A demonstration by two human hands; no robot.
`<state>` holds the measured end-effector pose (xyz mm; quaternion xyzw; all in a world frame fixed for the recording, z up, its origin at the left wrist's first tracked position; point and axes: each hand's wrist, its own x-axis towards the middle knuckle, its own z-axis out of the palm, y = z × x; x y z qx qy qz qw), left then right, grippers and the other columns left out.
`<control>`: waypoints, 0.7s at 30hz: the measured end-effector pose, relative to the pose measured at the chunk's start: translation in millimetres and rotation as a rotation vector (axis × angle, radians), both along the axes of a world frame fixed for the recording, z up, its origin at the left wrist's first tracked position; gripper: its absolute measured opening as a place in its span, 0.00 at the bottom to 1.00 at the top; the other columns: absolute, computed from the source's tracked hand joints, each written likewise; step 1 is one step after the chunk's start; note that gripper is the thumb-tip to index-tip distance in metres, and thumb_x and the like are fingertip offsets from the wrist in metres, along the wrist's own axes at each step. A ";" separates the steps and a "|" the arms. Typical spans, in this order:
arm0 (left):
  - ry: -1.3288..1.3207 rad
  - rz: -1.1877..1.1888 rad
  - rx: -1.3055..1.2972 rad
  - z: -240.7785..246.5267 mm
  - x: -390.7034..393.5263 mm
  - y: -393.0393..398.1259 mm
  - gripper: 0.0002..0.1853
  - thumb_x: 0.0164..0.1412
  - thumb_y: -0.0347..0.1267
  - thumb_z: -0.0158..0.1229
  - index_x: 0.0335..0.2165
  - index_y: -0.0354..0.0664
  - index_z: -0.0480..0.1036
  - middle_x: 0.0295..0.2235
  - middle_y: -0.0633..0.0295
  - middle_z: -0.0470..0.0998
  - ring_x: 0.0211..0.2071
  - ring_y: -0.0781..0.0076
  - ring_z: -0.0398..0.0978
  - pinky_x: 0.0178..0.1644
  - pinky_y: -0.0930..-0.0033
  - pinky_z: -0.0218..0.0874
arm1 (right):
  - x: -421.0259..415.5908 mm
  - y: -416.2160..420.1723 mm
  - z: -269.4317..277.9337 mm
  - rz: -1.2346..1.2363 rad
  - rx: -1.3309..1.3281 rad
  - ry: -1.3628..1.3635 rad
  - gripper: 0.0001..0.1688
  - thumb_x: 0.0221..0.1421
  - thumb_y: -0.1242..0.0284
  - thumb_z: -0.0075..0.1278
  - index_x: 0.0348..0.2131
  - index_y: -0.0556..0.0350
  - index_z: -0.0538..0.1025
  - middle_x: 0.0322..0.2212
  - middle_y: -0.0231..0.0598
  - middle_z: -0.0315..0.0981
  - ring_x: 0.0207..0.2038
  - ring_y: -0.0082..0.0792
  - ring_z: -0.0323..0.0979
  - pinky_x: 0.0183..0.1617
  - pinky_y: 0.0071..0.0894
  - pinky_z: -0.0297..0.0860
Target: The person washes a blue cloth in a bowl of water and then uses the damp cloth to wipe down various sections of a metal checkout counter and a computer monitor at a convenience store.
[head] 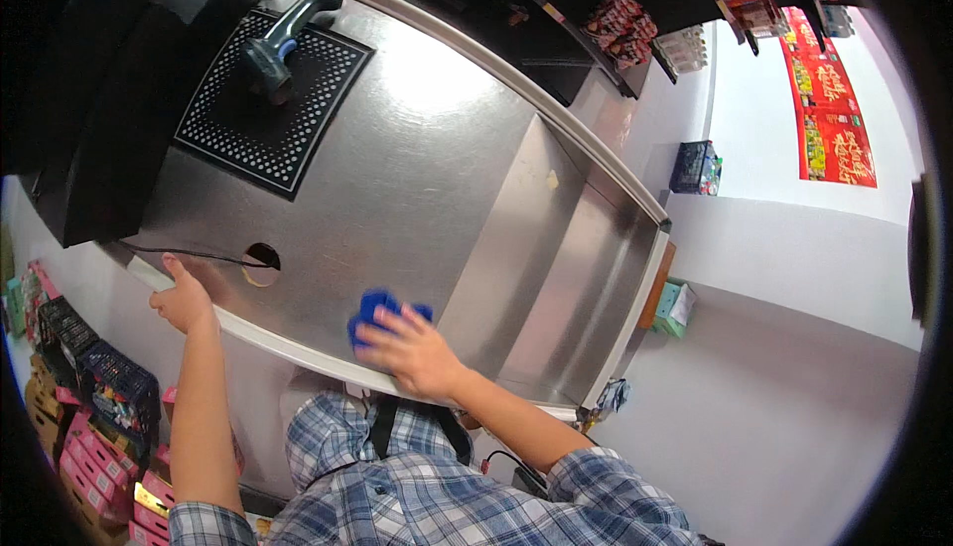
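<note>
My right hand (413, 349) lies spread on a blue cloth (372, 311), pressing it on the stainless steel counter top (387, 174) near its front edge. My left hand (182, 300) rests at the counter's pale rim on the left, thumb apart from the fingers, with no object seen in it. Beyond the left hand, a black cable (201, 253) runs to a round hole (262, 264) in the steel. A handheld barcode scanner (275, 51) lies on a black mat with white dots (309, 121) at the back left.
A black machine housing (112, 121) stands on the counter's left. A stepped steel recess (566, 263) takes up the right part, within a raised rim (476, 66). Dark shelves with packaged goods (622, 28) stand behind. Crates (119, 390) and pink boxes (93, 464) are on the lower left.
</note>
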<state>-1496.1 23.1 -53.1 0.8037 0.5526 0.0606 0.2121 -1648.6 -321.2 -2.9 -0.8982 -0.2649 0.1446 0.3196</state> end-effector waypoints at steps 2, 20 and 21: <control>0.036 0.011 0.006 -2.2 -1.3 6.8 0.54 0.51 0.67 0.47 0.49 0.18 0.55 0.47 0.31 0.66 0.49 0.37 0.66 0.53 0.50 0.59 | -12.4 -29.9 2.2 0.138 0.107 0.101 0.34 0.41 0.75 0.47 0.52 0.34 0.71 0.60 0.26 0.57 0.66 0.38 0.44 0.68 0.55 0.40; -0.018 0.064 -0.045 -15.5 3.1 31.0 0.62 0.43 0.69 0.54 0.51 0.15 0.50 0.51 0.32 0.65 0.52 0.44 0.67 0.54 0.58 0.59 | -69.3 -116.9 -47.1 0.023 0.013 -0.085 0.33 0.40 0.73 0.49 0.49 0.28 0.74 0.56 0.30 0.64 0.64 0.44 0.50 0.67 0.57 0.43; -0.048 0.068 -0.062 -13.9 2.4 30.9 0.62 0.43 0.68 0.54 0.51 0.15 0.50 0.51 0.33 0.65 0.52 0.44 0.67 0.54 0.59 0.59 | -58.0 -141.0 -53.8 0.043 -0.020 -0.089 0.34 0.38 0.73 0.49 0.49 0.27 0.74 0.54 0.31 0.65 0.63 0.44 0.53 0.66 0.59 0.45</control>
